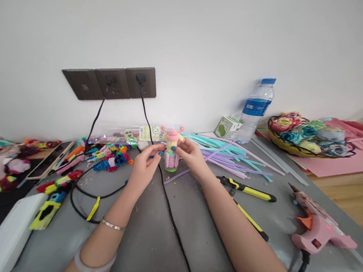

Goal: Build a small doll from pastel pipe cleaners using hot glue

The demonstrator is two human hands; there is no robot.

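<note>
A small figure (pixel 172 161) stands upright on the grey tabletop, with a pink top with curled ends, a pale yellow middle, a pink-lilac lower part and a green base. It looks made of fuzzy pipe cleaners. My right hand (pixel 191 154) grips its upper part from the right, thumb across the front. Just left of the figure, my left hand (pixel 147 165) has its fingertips pinched together; what lies between them is too small to make out. Behind my right hand spreads a bundle of turquoise, lilac and pink pipe cleaners (pixel 235 158).
Yellow-black pliers (pixel 254 193) and a pink glue gun (pixel 322 229) lie to the right. A water bottle (pixel 254 112), a small carton (pixel 227 127) and a basket of fabric-like flowers (pixel 275 142) stand behind. A black cable (pixel 173 222) crosses the table. Left are pipe-cleaner figures (pixel 110 161), a phone (pixel 50 160) and a white box-like object (pixel 13 237).
</note>
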